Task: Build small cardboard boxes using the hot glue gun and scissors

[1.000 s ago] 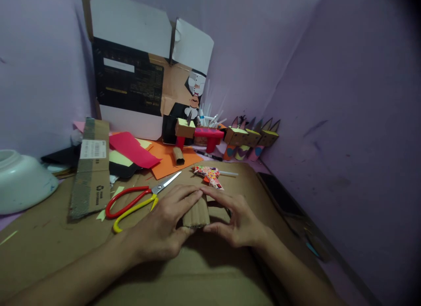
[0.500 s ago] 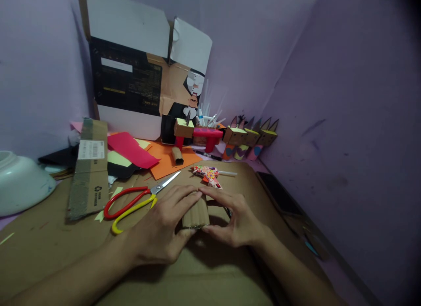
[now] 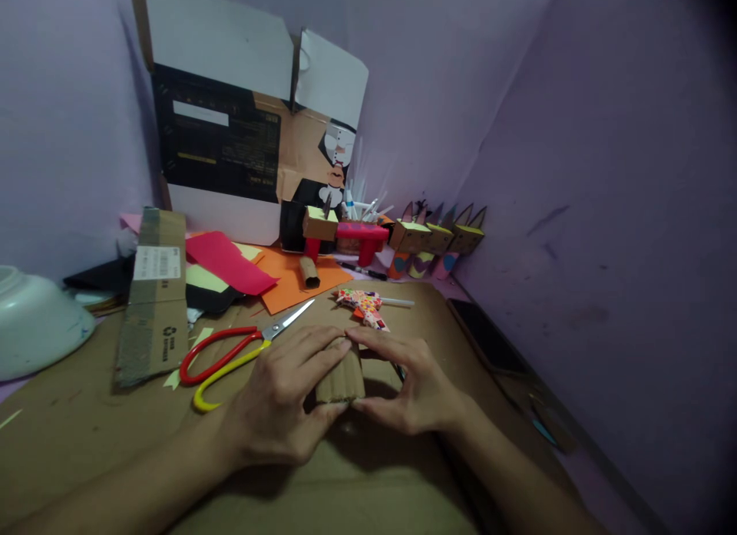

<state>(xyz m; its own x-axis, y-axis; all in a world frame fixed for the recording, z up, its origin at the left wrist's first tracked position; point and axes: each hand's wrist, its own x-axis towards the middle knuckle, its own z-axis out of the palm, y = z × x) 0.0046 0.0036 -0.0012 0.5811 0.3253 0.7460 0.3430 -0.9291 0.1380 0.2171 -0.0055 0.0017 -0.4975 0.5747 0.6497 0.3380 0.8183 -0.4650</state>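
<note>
Between my two hands is a small piece of corrugated cardboard [image 3: 341, 380], bent or rolled, with its ridged face toward me. My left hand [image 3: 288, 393] grips its left side, fingers over the top and thumb at the near edge. On the other side, my right hand [image 3: 406, 378] pinches it with the fingertips at the far end and the thumb at the near corner. Scissors [image 3: 230, 358] with one red and one yellow handle lie left of my left hand. Just beyond my hands rests a patterned glue gun [image 3: 362, 305] with a clear glue stick in its back.
A cardboard sheet [image 3: 92, 443] covers the table. At left are a white bowl [image 3: 40, 320] and a cardboard strip [image 3: 155, 297]; coloured paper [image 3: 230, 262] lies behind. Cardboard animal figures [image 3: 411, 236] stand at the back, and a dark phone-like slab [image 3: 487, 335] lies at right.
The cardboard piece tilts slightly and sits a touch lower and left between my fingers. Both hands keep their grip, and the view has shifted slightly.
</note>
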